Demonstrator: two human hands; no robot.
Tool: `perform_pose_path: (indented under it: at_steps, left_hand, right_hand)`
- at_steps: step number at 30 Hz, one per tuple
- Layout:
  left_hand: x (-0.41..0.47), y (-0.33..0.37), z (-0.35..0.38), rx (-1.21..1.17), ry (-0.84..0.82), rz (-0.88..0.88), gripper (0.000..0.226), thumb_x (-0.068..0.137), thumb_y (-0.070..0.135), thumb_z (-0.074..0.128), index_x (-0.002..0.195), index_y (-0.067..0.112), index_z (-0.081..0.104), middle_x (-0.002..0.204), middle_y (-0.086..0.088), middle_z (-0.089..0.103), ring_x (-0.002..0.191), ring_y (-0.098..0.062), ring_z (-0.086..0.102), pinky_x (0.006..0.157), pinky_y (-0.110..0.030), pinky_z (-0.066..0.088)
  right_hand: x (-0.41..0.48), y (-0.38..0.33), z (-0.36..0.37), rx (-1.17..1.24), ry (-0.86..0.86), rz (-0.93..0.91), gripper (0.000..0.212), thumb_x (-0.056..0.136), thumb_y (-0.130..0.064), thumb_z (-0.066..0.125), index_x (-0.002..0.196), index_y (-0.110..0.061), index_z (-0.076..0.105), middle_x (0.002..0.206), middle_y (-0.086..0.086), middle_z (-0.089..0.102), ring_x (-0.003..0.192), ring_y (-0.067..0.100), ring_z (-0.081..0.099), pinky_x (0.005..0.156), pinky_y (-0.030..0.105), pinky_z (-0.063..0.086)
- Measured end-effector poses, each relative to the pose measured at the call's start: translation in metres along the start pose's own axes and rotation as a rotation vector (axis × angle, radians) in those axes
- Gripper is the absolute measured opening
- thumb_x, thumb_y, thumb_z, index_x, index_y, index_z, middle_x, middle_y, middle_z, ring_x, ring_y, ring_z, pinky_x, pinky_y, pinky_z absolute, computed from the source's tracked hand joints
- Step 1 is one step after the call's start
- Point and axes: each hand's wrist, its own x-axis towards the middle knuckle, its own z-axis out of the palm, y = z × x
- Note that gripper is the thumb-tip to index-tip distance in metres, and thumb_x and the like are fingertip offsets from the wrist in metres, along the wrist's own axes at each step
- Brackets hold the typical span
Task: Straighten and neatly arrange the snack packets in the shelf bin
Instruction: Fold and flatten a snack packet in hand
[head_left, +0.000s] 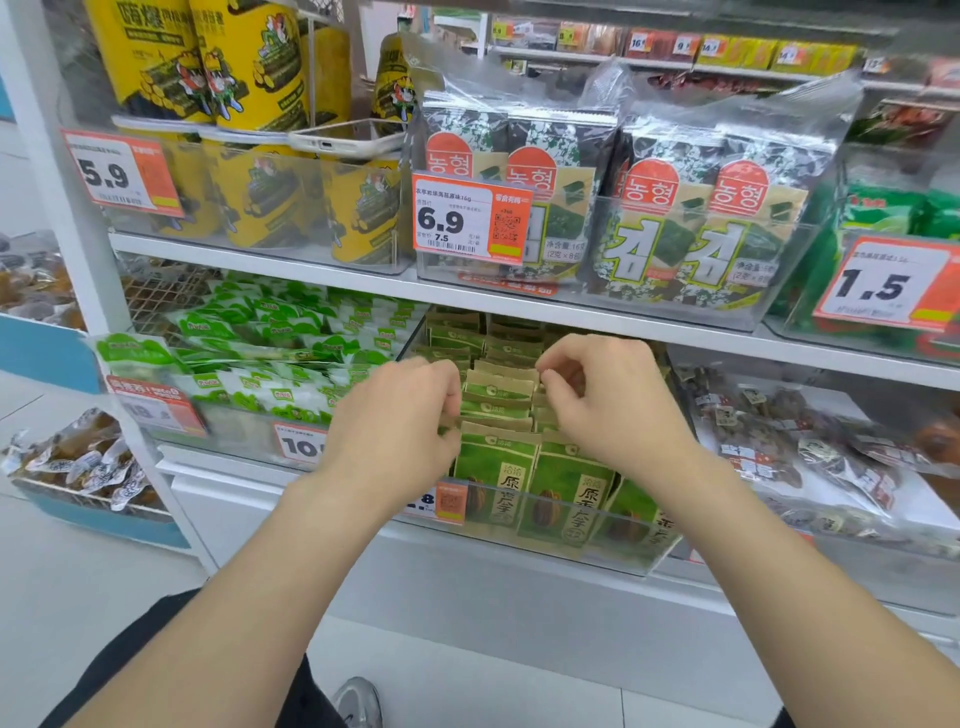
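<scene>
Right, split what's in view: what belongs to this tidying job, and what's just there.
Job: green snack packets, clear bin, left hand and right hand pinching packet tops.
Just there: seaweed packs, yellow packets, phone, 6.9 price tag.

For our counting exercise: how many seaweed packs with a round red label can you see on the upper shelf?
4 seaweed packs: two in the left clear bag, one beside the other; two in the right bag and. More may stand hidden behind them.
</scene>
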Motion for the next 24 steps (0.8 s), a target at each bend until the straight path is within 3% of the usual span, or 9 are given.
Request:
perform_pose_path:
  at_steps: [3,6,9,12,14,16,18,21,24]
  left_hand:
    - [-0.019,0.021,0.0,-0.011,-0.024,0.046,0.013,0.09,0.043,0.068,0.099,0.034,0.067,0.096,0.014,0.066,0.097,-0.017,0.065,0.073,-0.035,0.055]
    - [-0.032,0.039,0.013,0.063,-0.085,0.123,0.027,0.096,0.037,0.062,0.123,0.035,0.065,0.117,0.01,0.064,0.11,-0.022,0.065,0.077,-0.037,0.056]
    - [-0.041,0.046,0.033,0.108,-0.12,0.182,0.044,0.096,0.035,0.065,0.138,0.027,0.053,0.127,0.004,0.053,0.115,-0.025,0.058,0.083,-0.041,0.057]
    - [-0.044,0.045,0.048,0.105,-0.142,0.191,0.057,0.096,0.034,0.065,0.146,0.022,0.04,0.13,-0.001,0.049,0.115,-0.027,0.053,0.091,-0.041,0.055]
    - [-0.044,0.042,0.052,0.117,-0.151,0.194,0.059,0.097,0.032,0.065,0.148,0.021,0.037,0.129,-0.003,0.049,0.114,-0.027,0.053,0.091,-0.041,0.055]
    - [-0.042,0.04,0.055,0.116,-0.149,0.178,0.059,0.098,0.03,0.066,0.148,0.021,0.036,0.125,-0.003,0.049,0.112,-0.026,0.054,0.086,-0.039,0.055]
    - [-0.04,0.039,0.054,0.15,-0.133,0.144,0.05,0.099,0.032,0.064,0.142,0.021,0.041,0.122,-0.002,0.051,0.112,-0.025,0.056,0.08,-0.035,0.055]
    - [-0.037,0.041,0.052,0.281,-0.132,0.111,0.027,0.101,0.042,0.057,0.118,0.02,0.059,0.116,-0.003,0.059,0.112,-0.026,0.059,0.082,-0.037,0.05]
    - [-0.034,0.05,0.052,0.26,-0.07,0.173,0.026,0.092,0.045,0.062,0.099,0.02,0.067,0.098,-0.003,0.066,0.095,-0.028,0.064,0.075,-0.04,0.048]
  right_hand:
    - [-0.031,-0.005,-0.014,-0.058,0.019,-0.085,0.007,0.095,-0.025,0.066,0.099,-0.026,0.071,0.069,-0.015,0.064,0.067,0.011,0.064,0.061,0.032,0.053]
    - [-0.066,0.003,-0.007,-0.274,0.011,-0.198,0.009,0.085,-0.019,0.074,0.094,-0.02,0.069,0.075,-0.006,0.064,0.068,0.025,0.062,0.057,0.031,0.043]
    - [-0.093,0.015,0.008,-0.558,-0.01,-0.127,0.042,0.076,-0.019,0.079,0.117,-0.011,0.07,0.106,0.011,0.068,0.098,0.039,0.062,0.082,0.049,0.049]
    - [-0.119,0.016,0.018,-0.667,-0.11,0.063,0.083,0.084,-0.019,0.07,0.158,-0.006,0.038,0.147,0.029,0.047,0.136,0.056,0.043,0.116,0.067,0.032]
    - [-0.125,0.022,0.023,-0.652,-0.138,0.079,0.096,0.084,-0.012,0.069,0.166,-0.001,0.019,0.157,0.036,0.035,0.146,0.058,0.033,0.123,0.067,0.026]
    - [-0.117,0.03,0.017,-0.581,-0.151,0.029,0.105,0.075,0.002,0.073,0.166,-0.001,0.019,0.157,0.035,0.038,0.148,0.054,0.036,0.124,0.061,0.032]
    - [-0.102,0.04,0.001,-0.385,-0.138,0.055,0.088,0.079,0.01,0.065,0.16,-0.005,0.036,0.147,0.025,0.053,0.14,0.044,0.047,0.12,0.054,0.039]
    - [-0.081,0.06,-0.025,-0.157,0.098,0.224,0.041,0.098,-0.002,0.049,0.135,-0.012,0.063,0.111,0.014,0.073,0.107,0.036,0.062,0.096,0.049,0.049]
    - [-0.065,0.084,-0.036,-0.091,-0.013,0.32,0.034,0.105,-0.008,0.045,0.121,-0.017,0.074,0.114,0.005,0.077,0.101,0.024,0.068,0.098,0.036,0.052]
